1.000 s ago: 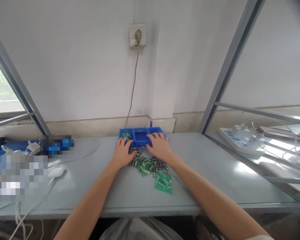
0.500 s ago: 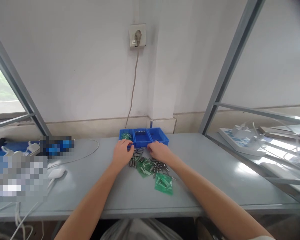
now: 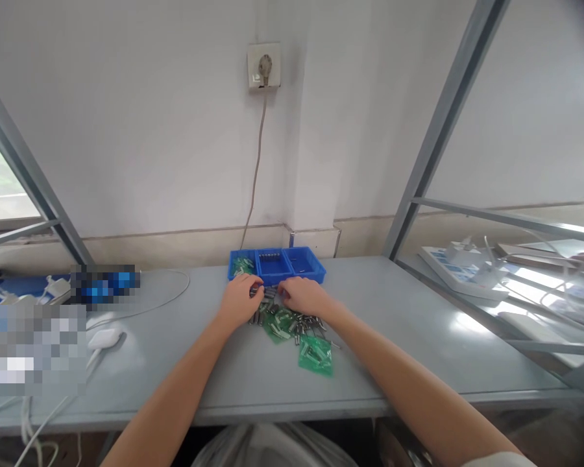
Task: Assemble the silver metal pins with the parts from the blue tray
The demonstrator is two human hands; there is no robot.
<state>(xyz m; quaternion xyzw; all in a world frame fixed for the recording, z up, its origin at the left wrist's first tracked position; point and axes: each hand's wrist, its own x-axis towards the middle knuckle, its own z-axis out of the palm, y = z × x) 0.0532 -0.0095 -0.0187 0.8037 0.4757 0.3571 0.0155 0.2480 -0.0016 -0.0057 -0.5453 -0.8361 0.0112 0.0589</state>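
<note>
A blue tray (image 3: 283,280) with three compartments stands near the back of the grey table. Green bags with small parts lie in its left compartment, and a row of metal pieces lines the back of the middle one. My left hand (image 3: 241,299) is curled at the tray's front left, over the pile's left edge. My right hand (image 3: 305,296) is bent over the pile's back, by the middle of the tray; its fingertips are too small to read. Between and below the hands lie metal parts (image 3: 309,322), a green bag (image 3: 278,324) and another green bag (image 3: 315,355).
White cables and a white adapter (image 3: 105,338) lie at the left, beside a blurred area. A power strip (image 3: 462,274) is on the right, behind a metal frame bar (image 3: 448,104). A cord runs down from the wall socket (image 3: 264,67).
My right hand has shifted slightly left, away from the tray's front edge and closer to my left hand. The camera view has moved a little.
</note>
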